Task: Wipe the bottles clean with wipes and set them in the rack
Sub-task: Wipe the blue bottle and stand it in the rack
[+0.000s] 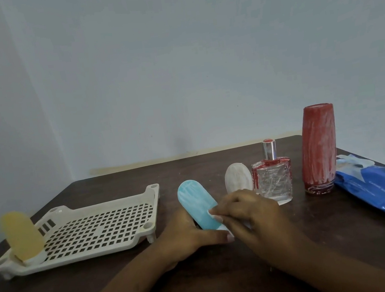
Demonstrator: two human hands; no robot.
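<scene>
The left hand (187, 240) grips the blue bottle (195, 202) from below, fingers clamped around it, and holds it tilted above the worktop (219, 290). The right hand (248, 214) curls its fingers over the bottle's lower part. 1 yellow bottle (21, 234) stands in the rack (90, 256) at the left.

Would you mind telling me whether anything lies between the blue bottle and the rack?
Nothing visible does; only brown tabletop shows between the light blue oval bottle and the cream perforated plastic rack.
</scene>
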